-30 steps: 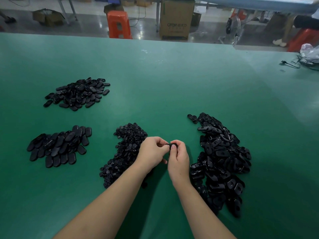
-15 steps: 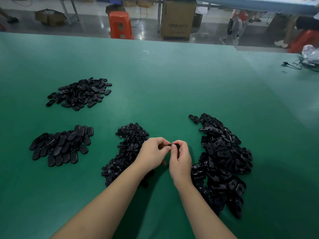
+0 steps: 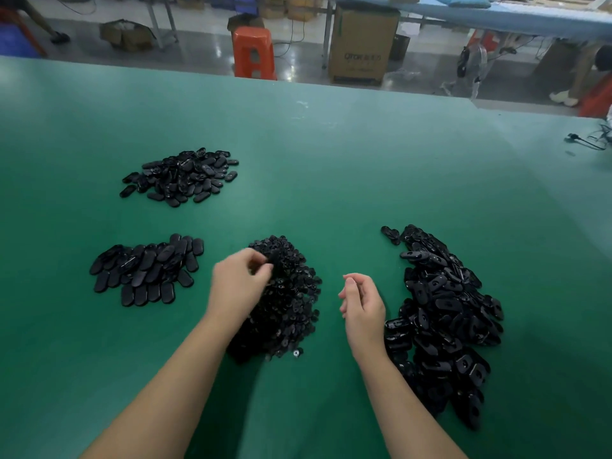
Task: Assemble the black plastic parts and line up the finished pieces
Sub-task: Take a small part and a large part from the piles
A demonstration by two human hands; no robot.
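On the green table (image 3: 331, 180) my left hand (image 3: 240, 283) is blurred, above the left edge of the pile of small black round parts (image 3: 284, 303). Its curled fingers pinch a small black part (image 3: 266, 261). My right hand (image 3: 362, 304) hovers between that pile and the big heap of black oval shells (image 3: 443, 313) at the right, fingers loosely curled around nothing. To the left, finished oval pieces (image 3: 145, 270) lie in overlapping rows. A further loose heap of oval pieces (image 3: 182, 177) lies behind them.
Bare green table stretches ahead and to the far right, where a black cable (image 3: 586, 140) lies near the edge. Beyond the table's far edge stand an orange stool (image 3: 253, 53) and a cardboard box (image 3: 361, 44) on the floor.
My hands, joined on one black part before, have come apart. The left hand has swung left over the small-parts pile with the part; the right hand has let go and stays near the middle.
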